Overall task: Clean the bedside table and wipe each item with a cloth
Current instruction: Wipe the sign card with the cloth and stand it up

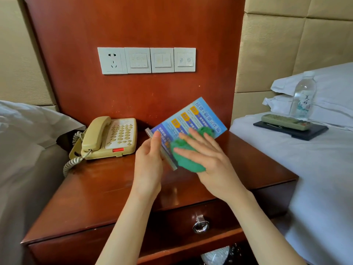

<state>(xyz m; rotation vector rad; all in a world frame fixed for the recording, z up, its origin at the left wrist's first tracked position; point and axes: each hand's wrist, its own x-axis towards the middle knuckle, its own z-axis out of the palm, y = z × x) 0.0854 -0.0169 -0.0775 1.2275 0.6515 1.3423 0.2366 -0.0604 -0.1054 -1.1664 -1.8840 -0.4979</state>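
Observation:
My left hand (148,161) grips the base edge of a blue printed sign card (198,116) in a clear stand, held tilted above the bedside table (91,188). My right hand (208,159) presses a crumpled green cloth (183,155) against the card's face with its fingers spread and straight. The cloth covers the card's lower part. A beige corded telephone (108,137) stands at the table's back left.
On the bed at the right lie a remote control (286,122) on a dark tray (305,133) and a standing water bottle (303,96). A wall plate with a socket and switches (147,60) sits above. The drawer has a metal ring handle (200,225).

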